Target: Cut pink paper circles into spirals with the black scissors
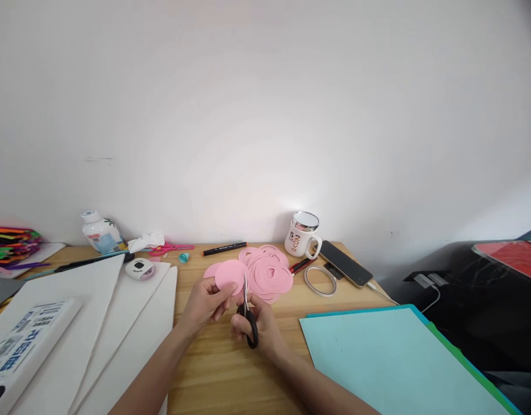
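Observation:
A round piece of pink paper (229, 273) is pinched between the thumb and fingers of my left hand (208, 301). My right hand (260, 324) grips a pair of scissors (247, 314) by the black handles, with the blades pointing away from me at the paper's right edge. Whether the blades are parted is hard to make out. Just behind the scissors lies a loose pile of pink paper pieces (279, 282), cut in curved and spiral shapes. Part of another pink piece shows behind the held one.
Behind the pile are a black marker (224, 249) and a white mug (300, 239). A tape ring (320, 281) and a phone (345, 264) lie to the right. Teal paper sheets (377, 357) cover the right front; white sheets (131, 346) and a white bottle (103, 233) are left.

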The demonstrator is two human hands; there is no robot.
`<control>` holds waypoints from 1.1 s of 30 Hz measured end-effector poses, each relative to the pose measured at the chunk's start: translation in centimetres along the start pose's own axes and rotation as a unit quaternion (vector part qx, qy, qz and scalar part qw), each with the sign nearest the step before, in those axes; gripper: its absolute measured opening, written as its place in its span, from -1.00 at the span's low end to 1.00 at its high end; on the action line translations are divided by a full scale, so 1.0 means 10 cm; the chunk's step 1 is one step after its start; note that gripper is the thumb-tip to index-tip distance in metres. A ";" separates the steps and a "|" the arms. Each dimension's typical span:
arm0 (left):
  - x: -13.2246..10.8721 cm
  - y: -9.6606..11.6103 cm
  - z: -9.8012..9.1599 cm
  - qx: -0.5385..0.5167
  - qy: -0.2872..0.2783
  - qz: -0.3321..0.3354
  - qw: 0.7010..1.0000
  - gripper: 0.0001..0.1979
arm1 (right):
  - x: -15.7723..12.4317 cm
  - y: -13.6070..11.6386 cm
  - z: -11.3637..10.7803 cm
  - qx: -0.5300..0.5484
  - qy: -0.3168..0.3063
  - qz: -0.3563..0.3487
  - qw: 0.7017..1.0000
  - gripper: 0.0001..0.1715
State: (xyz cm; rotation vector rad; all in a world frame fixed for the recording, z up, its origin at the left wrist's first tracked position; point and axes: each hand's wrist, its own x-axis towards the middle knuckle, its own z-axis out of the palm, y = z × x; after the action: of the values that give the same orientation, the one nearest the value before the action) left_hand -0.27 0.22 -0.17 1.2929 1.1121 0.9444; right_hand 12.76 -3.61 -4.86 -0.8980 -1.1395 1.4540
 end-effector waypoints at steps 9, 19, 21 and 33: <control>-0.01 0.04 0.00 0.038 -0.022 0.007 0.999 -0.61 | 0.01 -0.06 -0.04 0.013 0.014 -0.038 0.999 -0.48; 0.01 0.01 -0.02 0.053 -0.004 0.024 0.998 -0.63 | 0.03 -0.03 -0.04 0.017 0.015 -0.026 0.999 -0.46; 0.01 0.01 -0.02 0.048 -0.002 0.027 0.998 -0.63 | 0.03 -0.03 -0.04 0.017 0.015 -0.022 1.000 -0.46; 0.02 0.04 -0.07 0.017 -0.001 0.035 0.999 -0.64 | 0.03 -0.02 -0.05 0.011 0.012 -0.015 1.000 -0.51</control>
State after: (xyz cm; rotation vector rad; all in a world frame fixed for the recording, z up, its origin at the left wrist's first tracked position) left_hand -0.84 0.60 0.23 1.3663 1.0920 0.9795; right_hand 13.24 -3.21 -4.83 -0.8773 -1.1128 1.4249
